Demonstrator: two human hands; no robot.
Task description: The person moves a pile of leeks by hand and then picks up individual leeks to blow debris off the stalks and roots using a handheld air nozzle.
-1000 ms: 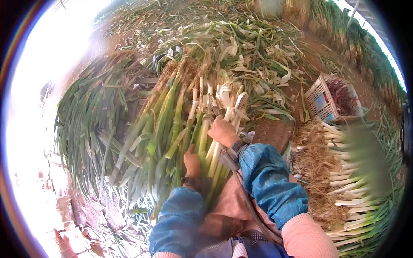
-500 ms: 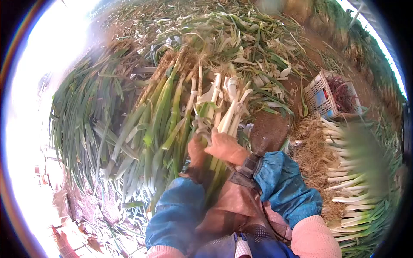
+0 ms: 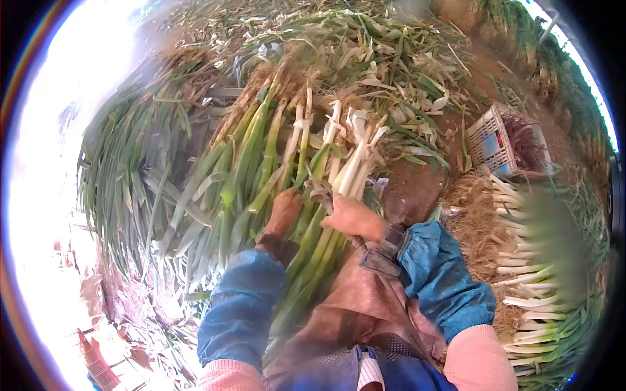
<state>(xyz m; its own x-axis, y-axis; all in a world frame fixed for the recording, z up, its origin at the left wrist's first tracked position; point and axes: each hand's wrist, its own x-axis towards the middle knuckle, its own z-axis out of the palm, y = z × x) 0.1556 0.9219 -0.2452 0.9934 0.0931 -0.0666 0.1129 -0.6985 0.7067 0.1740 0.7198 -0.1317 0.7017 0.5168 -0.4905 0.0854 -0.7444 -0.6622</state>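
My left hand [image 3: 284,212] is closed at a green onion stalk [image 3: 303,146], among the unpeeled onions in front of me. To its right, my right hand [image 3: 355,218] has its fingers curled around a limp grey-brown strip [image 3: 320,193] that looks like withered leaf. Just beyond the right hand, peeled green onions [image 3: 355,166] show bare white stems with roots pointing away from me. Their green leaves [image 3: 312,264] run back between my forearms toward my lap. Left of my left hand lie more long green onions [image 3: 244,159], dirt and roots still on them.
A large heap of green leaves [image 3: 147,166] spreads at the left. Stripped leaves and roots [image 3: 365,58] litter the far ground. A plastic crate [image 3: 486,140] with reddish strands stands at the right, beyond a row of white-stemmed onions [image 3: 528,270] with spread roots.
My hands have moved apart: the left has shifted left onto another stalk, the right slightly right, with the grey-brown strip at its fingers. The leaves between my forearms show more.
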